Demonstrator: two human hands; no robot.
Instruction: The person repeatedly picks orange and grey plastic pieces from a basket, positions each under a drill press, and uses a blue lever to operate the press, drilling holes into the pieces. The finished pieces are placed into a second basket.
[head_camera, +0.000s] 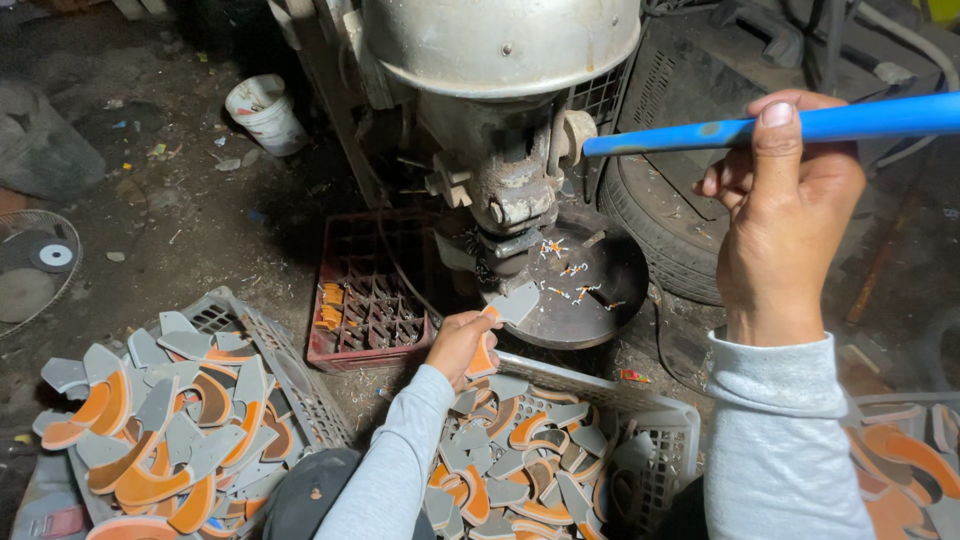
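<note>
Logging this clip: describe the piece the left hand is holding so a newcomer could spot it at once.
Start at the big grey press machine and drop to its dark round plate. At the plate's near edge the left hand holds one curved grey-and-orange piece. Unlike the same pieces heaped in the grey crate below, it is lifted clear.

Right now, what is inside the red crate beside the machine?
The red crate is a grid of mostly bare cells; a few orange pieces sit stacked along its left side. The cell bottoms are dark, and the machine covers its right edge.
</note>
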